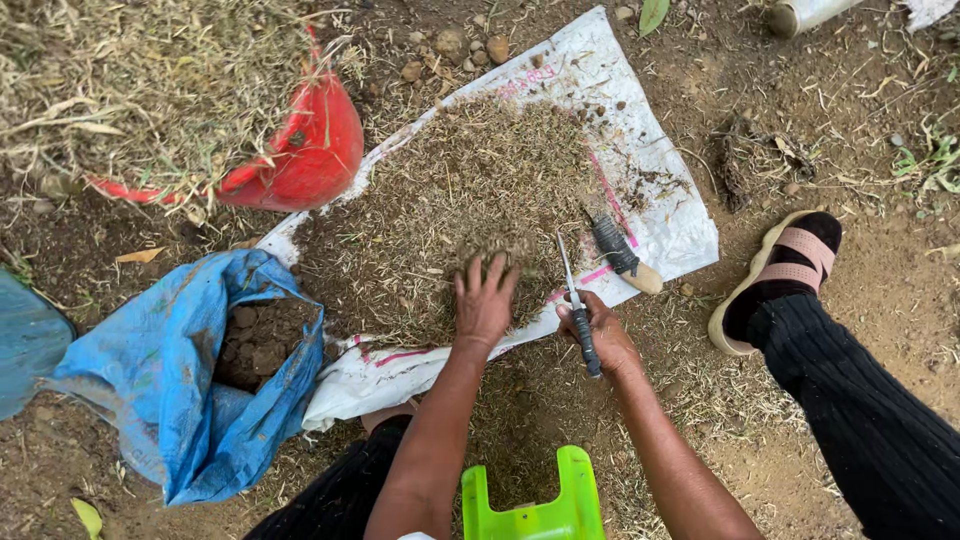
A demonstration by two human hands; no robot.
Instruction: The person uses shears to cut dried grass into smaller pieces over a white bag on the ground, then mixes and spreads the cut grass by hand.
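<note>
L hand (pixel 484 300) lies palm down, fingers spread and pressing into the chaff pile (pixel 450 210), near the sack's (pixel 655 215) front edge; grip apart, nothing closed in it. R hand (pixel 598 335) is clamped round the knife (pixel 576 305) handle, blade up and pointing away from the person, tip over the sack's front edge, just beside the L hand's fingers.

Risks, as I judge them:
- Blade sits close to L fingers. If either hand shifts sideways while gathering chaff, a cut is likely.
- Chaff is loose & piled near the sack's front and left edges; a hard push would spill it onto the dirt, mixing in soil.
- Sack is crumpled at the front-left corner, so it could slide or fold under pressure and dump material.
- A 2nd tool (pixel 622 252) w/ dark grip lies on the sack's right side, near the knife; R hand could knock it off the edge.
- Blue bag (pixel 170 370) of soil gapes open just beside the sack's left corner; clods could tip onto the chaff.
- Red bag (pixel 300 155) rests at the back-left edge, half under dry grass.
- Sandalled foot (pixel 775 280) is near the right edge; a step would drag the sack.
</note>
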